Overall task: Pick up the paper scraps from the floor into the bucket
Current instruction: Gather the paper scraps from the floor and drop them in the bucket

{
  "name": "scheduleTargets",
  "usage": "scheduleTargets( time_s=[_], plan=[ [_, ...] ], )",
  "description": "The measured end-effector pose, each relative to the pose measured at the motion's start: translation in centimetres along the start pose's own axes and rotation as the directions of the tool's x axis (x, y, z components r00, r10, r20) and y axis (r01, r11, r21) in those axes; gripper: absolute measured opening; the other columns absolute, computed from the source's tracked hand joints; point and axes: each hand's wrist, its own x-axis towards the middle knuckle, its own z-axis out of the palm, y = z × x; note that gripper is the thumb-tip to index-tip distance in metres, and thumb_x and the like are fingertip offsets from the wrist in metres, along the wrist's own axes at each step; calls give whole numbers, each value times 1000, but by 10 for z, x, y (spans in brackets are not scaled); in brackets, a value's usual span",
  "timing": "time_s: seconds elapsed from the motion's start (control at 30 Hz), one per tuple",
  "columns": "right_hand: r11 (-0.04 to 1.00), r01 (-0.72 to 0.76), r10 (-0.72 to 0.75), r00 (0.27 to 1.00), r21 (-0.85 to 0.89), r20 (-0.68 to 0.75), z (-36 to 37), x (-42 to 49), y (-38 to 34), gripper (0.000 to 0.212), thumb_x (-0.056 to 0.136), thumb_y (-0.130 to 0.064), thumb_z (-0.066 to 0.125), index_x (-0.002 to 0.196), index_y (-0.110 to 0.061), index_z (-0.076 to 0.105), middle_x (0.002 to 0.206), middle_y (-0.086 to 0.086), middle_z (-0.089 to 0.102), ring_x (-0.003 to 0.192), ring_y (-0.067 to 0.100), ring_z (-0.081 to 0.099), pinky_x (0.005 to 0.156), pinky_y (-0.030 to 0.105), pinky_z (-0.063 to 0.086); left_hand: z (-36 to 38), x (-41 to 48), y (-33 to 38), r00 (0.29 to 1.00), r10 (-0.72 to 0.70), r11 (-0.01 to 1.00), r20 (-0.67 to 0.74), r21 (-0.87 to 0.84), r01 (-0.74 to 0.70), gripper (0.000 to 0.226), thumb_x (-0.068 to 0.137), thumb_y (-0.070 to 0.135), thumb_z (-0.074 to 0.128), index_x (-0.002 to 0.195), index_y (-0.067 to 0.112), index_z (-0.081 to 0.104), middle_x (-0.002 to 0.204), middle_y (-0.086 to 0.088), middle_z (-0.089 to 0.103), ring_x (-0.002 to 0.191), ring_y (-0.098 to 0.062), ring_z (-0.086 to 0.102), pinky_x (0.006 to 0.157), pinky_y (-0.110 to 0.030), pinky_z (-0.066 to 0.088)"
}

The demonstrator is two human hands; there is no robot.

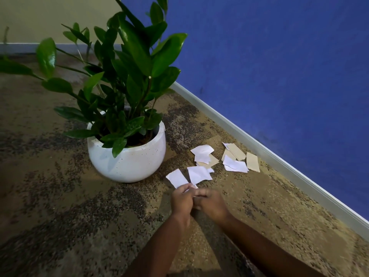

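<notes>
Several white and tan paper scraps (235,160) lie on the carpet near the blue wall, in two loose piles. My left hand (181,200) pinches a white scrap (176,177) that sticks up from its fingertips. A second white scrap (199,174) reaches down to where my hands meet; I cannot tell whether it is held or lying on the floor. My right hand (211,204) sits against the left, its blurred fingers curled toward it. What they hold, if anything, is hidden. No bucket is in view.
A white round pot (127,158) with a large green plant (123,72) stands just left of the scraps. The blue wall's grey skirting (279,160) runs diagonally behind them. Mottled brown carpet (60,206) spreads to the left and front.
</notes>
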Motion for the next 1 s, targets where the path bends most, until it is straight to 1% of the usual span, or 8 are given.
scheduleTargets(
  time_s=[0.1,0.2,0.33,0.47,0.53,0.6,0.83,1.0],
  plan=[
    [987,42,-45,999,-153,-15,-9,15,-11,22,86,2,54,92,-6,73,89,8,71,59,-4,60,63,7,48,-10,6,14,992,16,990,-122,-136,-33,35,89,-19,39,117,-11,60,118,-23,55,99,-32,55,68,-30,53],
    [913,143,-189,978,-383,-85,-25,33,-26,29,84,5,48,97,-2,72,86,7,66,45,-10,53,45,3,35,-25,12,16,982,31,990,-187,-130,-56,37,89,-22,36,116,-13,60,120,-23,52,98,-30,50,53,-21,49],
    [867,121,-246,948,-484,-204,-43,77,-35,32,81,3,50,107,-1,68,118,17,64,101,24,59,76,24,43,-38,16,5,975,107,994,-193,-4,-110,35,90,-21,38,113,-11,62,127,-23,55,88,-23,58,58,-19,48],
    [704,-4,-71,995,-711,-76,-44,119,-40,85,68,-55,58,143,-23,33,153,12,26,141,34,26,109,45,34,-42,17,-1,976,182,982,-121,72,-174,32,91,-20,38,111,-13,62,114,-15,54,71,-9,52,43,-7,46],
    [635,-49,69,998,-771,-6,-36,131,-35,88,78,-60,57,147,-33,11,159,12,-1,145,39,2,116,52,20,-43,19,-4,971,210,975,-115,98,-199,32,91,-18,39,109,-11,63,123,-17,57,88,-17,57,47,-4,48],
    [600,-52,120,992,-798,26,-27,131,-30,87,78,-63,56,146,-39,9,158,13,-9,144,43,-7,115,60,13,-44,20,-6,968,223,973,-115,90,-214,31,91,-18,39,107,-9,64,130,-20,57,101,-20,54,49,-4,49],
    [603,57,-157,986,-796,-48,-20,107,-7,46,86,-41,58,129,-27,47,140,12,36,131,38,35,105,41,35,-46,24,-7,963,254,962,-95,128,-241,31,91,-17,39,108,-9,64,132,-20,56,106,-20,53,51,-3,50],
    [782,133,-245,964,-609,-104,-16,71,14,24,85,-10,58,108,-13,64,120,16,53,112,31,53,96,35,42,-49,27,-9,965,249,960,-84,156,-234,26,91,-12,46,112,-11,62,131,-21,56,105,-24,55,63,-13,56]
  ],
)
